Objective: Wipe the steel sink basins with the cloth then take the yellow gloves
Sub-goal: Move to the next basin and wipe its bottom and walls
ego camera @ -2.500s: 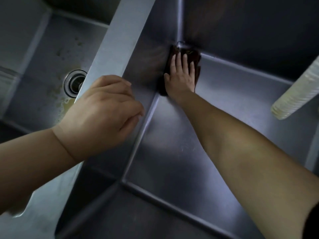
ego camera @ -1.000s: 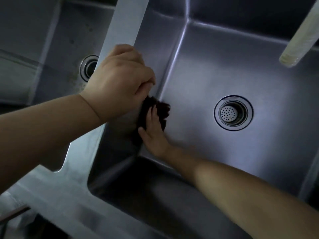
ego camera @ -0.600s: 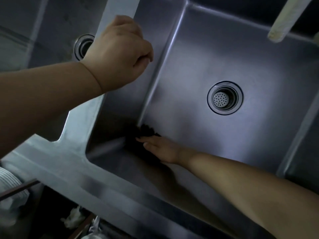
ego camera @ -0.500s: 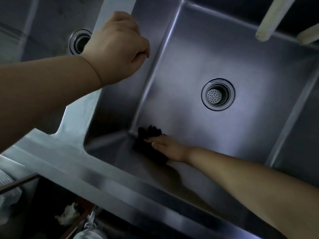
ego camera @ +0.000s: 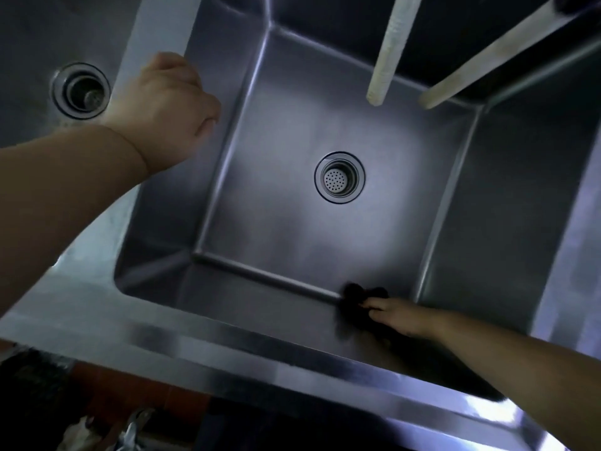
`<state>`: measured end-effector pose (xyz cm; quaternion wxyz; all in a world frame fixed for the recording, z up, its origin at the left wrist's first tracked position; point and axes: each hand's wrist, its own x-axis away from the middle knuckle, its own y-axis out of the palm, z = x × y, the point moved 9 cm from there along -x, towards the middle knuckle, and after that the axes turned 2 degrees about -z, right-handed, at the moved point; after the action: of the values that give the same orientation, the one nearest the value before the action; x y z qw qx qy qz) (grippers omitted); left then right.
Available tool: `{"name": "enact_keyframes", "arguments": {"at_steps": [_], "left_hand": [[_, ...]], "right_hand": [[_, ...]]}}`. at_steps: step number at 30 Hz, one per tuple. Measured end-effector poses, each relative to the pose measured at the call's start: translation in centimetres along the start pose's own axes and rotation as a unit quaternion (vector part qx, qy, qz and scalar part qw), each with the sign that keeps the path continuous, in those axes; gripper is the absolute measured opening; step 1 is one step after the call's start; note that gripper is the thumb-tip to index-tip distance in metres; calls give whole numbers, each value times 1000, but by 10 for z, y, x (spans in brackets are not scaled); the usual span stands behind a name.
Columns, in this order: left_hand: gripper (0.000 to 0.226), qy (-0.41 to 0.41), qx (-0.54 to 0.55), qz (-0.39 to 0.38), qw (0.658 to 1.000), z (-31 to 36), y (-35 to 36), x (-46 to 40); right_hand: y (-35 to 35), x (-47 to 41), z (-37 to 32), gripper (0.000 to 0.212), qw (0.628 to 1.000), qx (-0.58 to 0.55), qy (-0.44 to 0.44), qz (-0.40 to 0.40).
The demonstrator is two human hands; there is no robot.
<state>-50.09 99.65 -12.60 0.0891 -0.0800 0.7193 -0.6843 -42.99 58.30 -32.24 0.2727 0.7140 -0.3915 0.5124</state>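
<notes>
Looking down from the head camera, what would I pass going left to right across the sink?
Left basin drain → left hand on the divider → right basin drain → dark cloth → right hand pressing the cloth at the basin's near edge.

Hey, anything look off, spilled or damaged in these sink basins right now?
Nothing stands out. The right basin looks smooth, its strainer seated flat. The right hand presses the dark cloth at the near edge. The left basin's drain has some grime beside it.
</notes>
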Motion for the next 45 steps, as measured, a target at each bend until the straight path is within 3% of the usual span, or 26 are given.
{"name": "enact_keyframes", "arguments": {"at_steps": [9, 16, 21, 31, 35, 38, 41, 45], "left_hand": [[34, -1, 25, -4, 1000, 1, -2, -1], [28, 8, 13, 5, 1000, 1, -3, -1], [28, 8, -3, 4, 1000, 5, -2, 1], [29, -3, -16, -43, 999, 9, -2, -2], [19, 23, -51, -63, 996, 18, -3, -2], [11, 67, -73, -132, 986, 29, 11, -2], [12, 89, -112, -266, 953, 51, 48, 4], [24, 74, -47, -342, 936, 107, 103, -7]], "right_hand": [[19, -47, -112, 42, 995, -39, -87, -3], [26, -78, -205, 46, 986, 39, -159, -16], [23, -57, -166, 47, 989, 0, -144, -22], [-5, 2, -15, 36, 998, -9, 49, 35], [-29, 4, -4, 29, 988, 31, 95, 115], [-65, 4, -29, 28, 969, -32, 53, 238], [-114, 11, -52, 30, 912, -138, 23, 385], [-172, 9, -84, 35, 836, -109, 27, 536]]}}
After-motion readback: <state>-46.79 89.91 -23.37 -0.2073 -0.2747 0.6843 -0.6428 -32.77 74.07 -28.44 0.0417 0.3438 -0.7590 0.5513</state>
